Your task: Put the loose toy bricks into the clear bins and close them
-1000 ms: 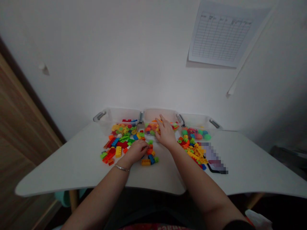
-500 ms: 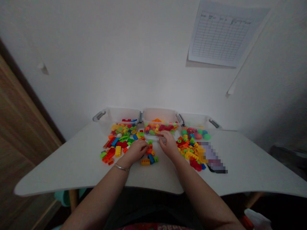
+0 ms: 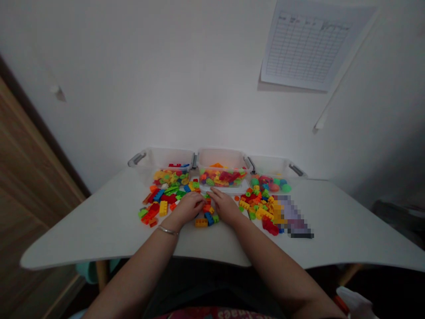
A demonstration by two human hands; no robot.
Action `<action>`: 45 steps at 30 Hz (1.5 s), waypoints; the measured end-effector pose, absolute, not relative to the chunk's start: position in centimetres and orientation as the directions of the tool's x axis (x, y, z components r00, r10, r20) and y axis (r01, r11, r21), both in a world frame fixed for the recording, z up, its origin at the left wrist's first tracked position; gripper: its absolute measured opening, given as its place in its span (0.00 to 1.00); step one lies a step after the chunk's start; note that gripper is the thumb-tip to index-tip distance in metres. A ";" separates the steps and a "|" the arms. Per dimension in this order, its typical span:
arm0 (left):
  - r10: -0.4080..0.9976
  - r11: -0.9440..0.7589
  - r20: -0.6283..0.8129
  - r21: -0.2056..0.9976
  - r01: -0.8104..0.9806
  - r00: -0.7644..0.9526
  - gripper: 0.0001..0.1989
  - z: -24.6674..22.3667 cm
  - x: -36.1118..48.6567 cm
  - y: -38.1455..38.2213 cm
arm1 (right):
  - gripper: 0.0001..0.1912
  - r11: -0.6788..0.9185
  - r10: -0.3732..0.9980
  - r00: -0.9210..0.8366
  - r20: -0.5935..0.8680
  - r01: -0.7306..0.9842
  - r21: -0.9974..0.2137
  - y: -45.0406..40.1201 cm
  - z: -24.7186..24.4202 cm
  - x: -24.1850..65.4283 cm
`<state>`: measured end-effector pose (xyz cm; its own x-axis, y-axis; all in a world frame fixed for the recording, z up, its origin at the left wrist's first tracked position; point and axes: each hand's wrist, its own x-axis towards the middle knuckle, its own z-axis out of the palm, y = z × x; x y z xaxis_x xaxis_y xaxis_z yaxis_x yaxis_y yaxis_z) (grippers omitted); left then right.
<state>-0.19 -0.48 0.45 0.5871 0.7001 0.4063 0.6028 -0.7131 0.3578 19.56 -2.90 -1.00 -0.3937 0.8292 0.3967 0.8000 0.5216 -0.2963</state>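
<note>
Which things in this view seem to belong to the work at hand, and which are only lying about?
Probably in the work:
- left hand and right hand, close together over bricks
- loose toy bricks
- three clear boxes, holding toy pieces

Probably just there:
- printed sheet on the wall
- flat pixelated object beside the right pile

Toy bricks (image 3: 163, 208) on a white table (image 3: 99, 230) make this probably a home
</note>
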 end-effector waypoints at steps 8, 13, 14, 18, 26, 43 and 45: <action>0.699 -0.714 0.416 0.358 0.601 0.582 0.09 0.3 -0.3 -0.4 | 0.23 0.525 0.827 -0.434 0.358 0.824 -0.212 -3.1 -1.1 19.4; 0.712 -0.701 0.405 0.369 0.610 0.574 0.09 0.3 -0.3 -0.4 | 0.19 0.518 0.820 -0.417 0.392 0.832 -0.198 -3.6 -0.8 19.4; 0.712 -0.701 0.403 0.372 0.608 0.575 0.09 0.3 -0.3 -0.4 | 0.19 0.507 0.823 -0.403 0.399 0.838 -0.200 -3.7 -0.7 19.5; 0.706 -0.708 0.407 0.374 0.600 0.579 0.09 0.3 -0.3 -0.4 | 0.18 0.418 0.865 -0.318 0.388 0.884 -0.208 -4.1 -0.2 19.6; 0.707 -0.706 0.410 0.361 0.610 0.576 0.09 0.2 -0.3 -0.4 | 0.25 0.557 0.779 -0.454 0.432 0.818 -0.143 -3.3 -0.4 19.2; 0.729 -0.684 0.374 0.378 0.624 0.573 0.09 0.7 -0.2 -0.7 | 0.17 0.363 0.894 -0.261 0.364 0.898 -0.247 -3.4 -1.1 20.1; 0.730 -0.683 0.375 0.378 0.626 0.571 0.09 0.8 -0.2 -0.8 | 0.18 0.349 0.903 -0.246 0.353 0.898 -0.268 -3.2 -1.2 20.2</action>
<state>-0.19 -0.76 0.77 0.5712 0.7304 0.3745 0.6256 -0.6827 0.3776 20.24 -3.19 -1.23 -0.2459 0.9027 0.3530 0.8977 0.3494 -0.2682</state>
